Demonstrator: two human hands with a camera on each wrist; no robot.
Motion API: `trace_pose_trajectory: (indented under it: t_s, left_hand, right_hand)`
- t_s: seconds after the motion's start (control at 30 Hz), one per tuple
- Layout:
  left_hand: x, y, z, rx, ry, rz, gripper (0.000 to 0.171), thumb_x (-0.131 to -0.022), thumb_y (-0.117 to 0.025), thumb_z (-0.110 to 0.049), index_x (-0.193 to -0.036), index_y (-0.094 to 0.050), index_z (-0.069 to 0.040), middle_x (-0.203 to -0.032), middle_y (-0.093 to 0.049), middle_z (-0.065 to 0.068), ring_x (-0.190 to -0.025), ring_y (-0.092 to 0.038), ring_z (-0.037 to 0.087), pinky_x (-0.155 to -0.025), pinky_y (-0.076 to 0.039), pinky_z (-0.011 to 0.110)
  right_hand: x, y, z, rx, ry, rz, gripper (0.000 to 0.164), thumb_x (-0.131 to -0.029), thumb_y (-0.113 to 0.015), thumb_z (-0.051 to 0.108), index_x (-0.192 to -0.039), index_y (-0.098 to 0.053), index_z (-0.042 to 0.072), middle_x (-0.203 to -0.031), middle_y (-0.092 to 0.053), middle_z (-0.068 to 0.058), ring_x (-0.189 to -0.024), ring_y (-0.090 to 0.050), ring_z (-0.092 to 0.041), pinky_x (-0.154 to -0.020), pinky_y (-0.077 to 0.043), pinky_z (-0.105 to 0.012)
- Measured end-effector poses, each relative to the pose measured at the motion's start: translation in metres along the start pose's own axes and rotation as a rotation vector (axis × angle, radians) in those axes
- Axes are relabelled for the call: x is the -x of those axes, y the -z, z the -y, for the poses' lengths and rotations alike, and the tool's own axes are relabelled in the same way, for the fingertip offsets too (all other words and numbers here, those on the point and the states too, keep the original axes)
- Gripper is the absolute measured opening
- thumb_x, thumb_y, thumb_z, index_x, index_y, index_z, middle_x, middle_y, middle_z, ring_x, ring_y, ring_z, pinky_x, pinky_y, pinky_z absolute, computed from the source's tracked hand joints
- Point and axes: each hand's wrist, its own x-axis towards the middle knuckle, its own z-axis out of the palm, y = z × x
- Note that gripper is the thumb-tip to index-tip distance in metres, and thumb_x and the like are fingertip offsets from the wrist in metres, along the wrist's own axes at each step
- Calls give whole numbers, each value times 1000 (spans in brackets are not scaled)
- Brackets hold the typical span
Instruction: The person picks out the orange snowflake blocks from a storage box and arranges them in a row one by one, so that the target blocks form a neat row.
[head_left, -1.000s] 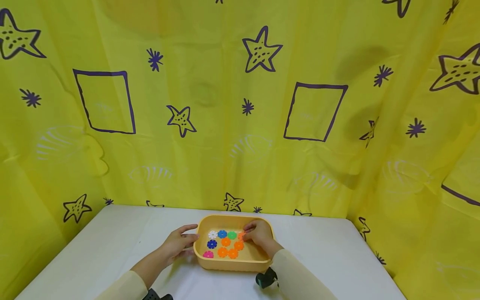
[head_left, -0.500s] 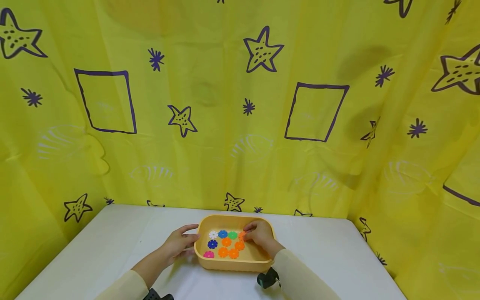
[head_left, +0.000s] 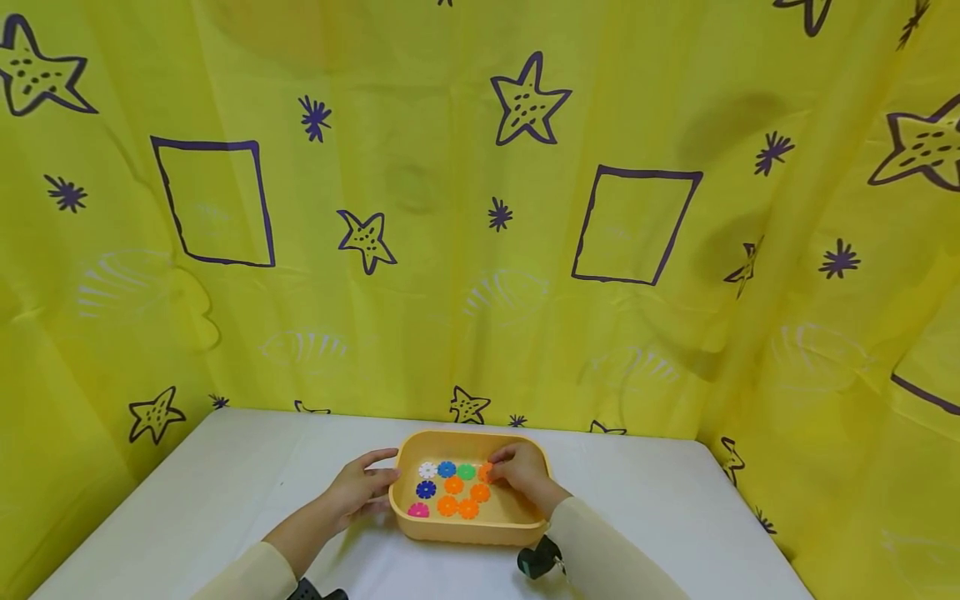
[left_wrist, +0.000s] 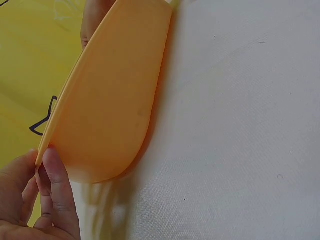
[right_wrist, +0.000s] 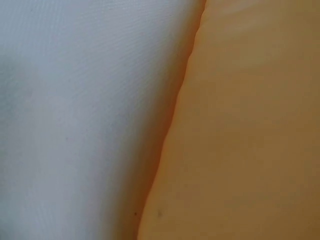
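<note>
An orange-yellow plastic tub (head_left: 472, 532) sits on the white table, with small flower-shaped plastic discs in it. My left hand (head_left: 354, 492) is at the tub's left end; the left wrist view shows the thumb and fingers (left_wrist: 61, 187) pinching its rim. Inside the tub, at the right, my right hand (head_left: 523, 472) pinches an orange flower disc (head_left: 485, 472), partly hidden by the fingertips. Beside it lie a green disc (head_left: 466, 472), a blue disc (head_left: 447, 470) and a white disc (head_left: 427, 471). The right wrist view holds only the tub's outer wall (right_wrist: 240, 130).
Several more discs lie in the tub, among them a navy disc (head_left: 426, 489), a pink disc (head_left: 418, 510) and an orange disc (head_left: 468, 508). A yellow curtain (head_left: 420, 317) with starfish drawings hangs round the white table (head_left: 247, 467).
Both hands keep their places at the tub, and the discs stay as they lay. Only a slight shift of the head view shows.
</note>
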Motion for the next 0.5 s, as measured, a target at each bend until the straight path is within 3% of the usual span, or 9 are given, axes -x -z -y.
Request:
trace_pose_trajectory:
  t_s: [0.23, 0.5]
  left_hand:
    - [1, 0, 0, 4, 1, -2, 52, -95, -66, -16, -142, -47, -6, -118, -65, 20, -84, -69, 18, -66, -60, 31]
    - [2, 0, -1, 9, 5, -2, 52, -95, -66, -16, -142, -47, -6, -117, -65, 19, -82, -69, 18, -65, -59, 31]
  right_hand:
    - [2, 1, 3, 17, -18, -5, 17, -77, -73, -7, -94, -70, -9, -77, -67, -7, -61, -61, -11, -62, -59, -28]
    - [-1, 3, -1, -60, -7, 35, 11, -80, -72, -6, -91, -69, -7, -77, -67, -11, -62, -64, -14, -61, -59, -29]
